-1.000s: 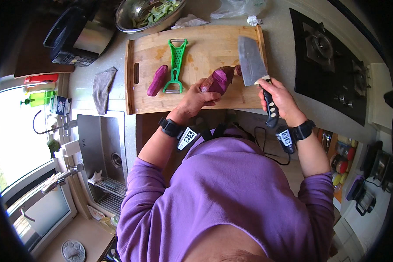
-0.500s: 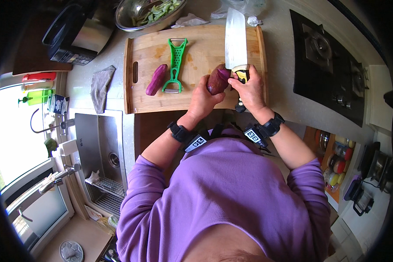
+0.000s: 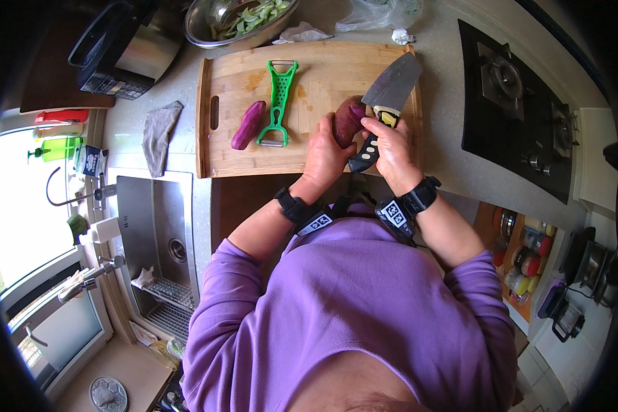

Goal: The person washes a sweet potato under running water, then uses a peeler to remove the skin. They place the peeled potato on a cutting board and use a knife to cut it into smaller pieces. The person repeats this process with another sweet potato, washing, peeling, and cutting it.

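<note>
My left hand (image 3: 325, 152) is closed around a purple sweet potato (image 3: 347, 125), mostly in its brown-red skin, with a bare purple patch near the top. In my right hand (image 3: 395, 149) is a broad kitchen knife (image 3: 395, 81) with a black and yellow handle; its blade slants up and away to the right, beside the sweet potato. Both are over the right half of a wooden cutting board (image 3: 323, 69). Farther left on the board lie a green peeler (image 3: 279, 93) and a peeled purple sweet potato (image 3: 248, 126).
Behind the board, a metal bowl (image 3: 271, 32) holds green slices, with crumpled tissue (image 3: 302, 33) and a plastic bag (image 3: 378, 15) nearby. A grey cloth (image 3: 161, 137) lies left, by the sink (image 3: 141, 226). The gas stove (image 3: 515, 110) is at the right.
The knife has turned from pointing straight away to slanting rightward, and its handle now lies across my right hand's fingers. The sweet potato has shifted slightly right with my left hand.
</note>
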Demonstrator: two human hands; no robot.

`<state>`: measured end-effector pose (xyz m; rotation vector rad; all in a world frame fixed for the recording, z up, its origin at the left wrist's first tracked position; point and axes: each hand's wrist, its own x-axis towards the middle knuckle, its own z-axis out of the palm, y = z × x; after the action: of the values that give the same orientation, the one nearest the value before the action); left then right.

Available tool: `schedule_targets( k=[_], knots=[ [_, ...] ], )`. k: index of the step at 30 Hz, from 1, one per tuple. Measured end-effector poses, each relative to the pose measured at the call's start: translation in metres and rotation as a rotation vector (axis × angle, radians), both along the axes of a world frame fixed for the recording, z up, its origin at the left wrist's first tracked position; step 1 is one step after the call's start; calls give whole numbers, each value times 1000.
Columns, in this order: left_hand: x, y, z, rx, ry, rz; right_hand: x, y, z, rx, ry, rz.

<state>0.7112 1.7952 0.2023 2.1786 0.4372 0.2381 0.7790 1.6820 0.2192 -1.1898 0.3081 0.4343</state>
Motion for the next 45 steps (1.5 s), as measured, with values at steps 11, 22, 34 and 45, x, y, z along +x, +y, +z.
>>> schedule_targets(
  k=[11,22,34,45],
  knots=[
    [-6,1,-8,35,-73,-48,4,-6,8,43,89,101],
    [-12,42,-5,-133,-31,-55,39,-53,37,-86,28,414],
    [-25,46,15,-1554,64,-392,59,-51,-13,-756,-491,279],
    [-22,42,19,-1672,30,-439,15,-38,-10,-224,-52,572]
  ],
)
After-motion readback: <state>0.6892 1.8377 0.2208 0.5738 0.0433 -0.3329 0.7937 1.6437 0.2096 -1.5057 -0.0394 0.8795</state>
